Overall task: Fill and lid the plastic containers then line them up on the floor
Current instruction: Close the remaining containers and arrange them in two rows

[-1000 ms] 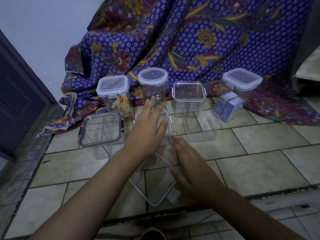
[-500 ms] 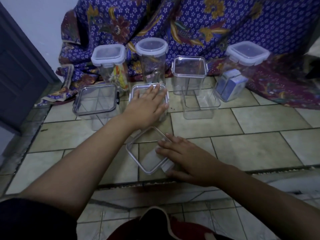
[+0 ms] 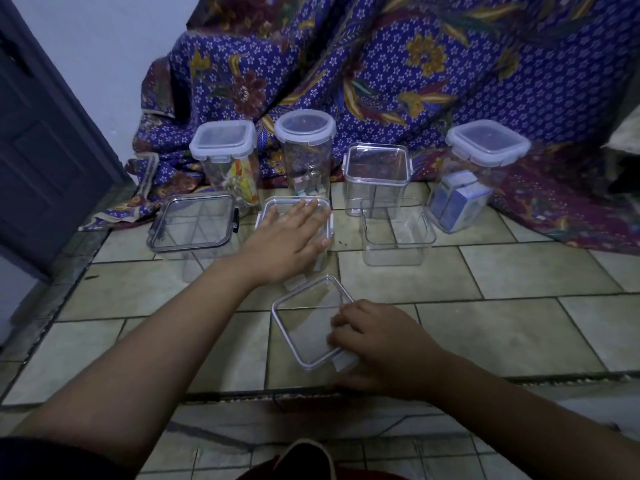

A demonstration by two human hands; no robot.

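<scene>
Palm flat, the left hand (image 3: 291, 237) is pressing the middle container (image 3: 296, 216) to seat its lid, while the right hand (image 3: 375, 344), fingers curled, is pinning a loose lid (image 3: 304, 323) on the floor (image 3: 519, 327), likely for the open container (image 3: 398, 233) beyond.

No words, numbers or signs can be read anywhere. The blue and white boxes (image 3: 459, 202) inside the clear plastic container with the pale square lid (image 3: 487, 142), at the right end of the back row on the tiled floor (image 3: 519, 271), may have print on them, but it is too blurry to read. The yellow and red packets (image 3: 239, 178) in the clear container at the left end of that row are too blurry too.
</scene>
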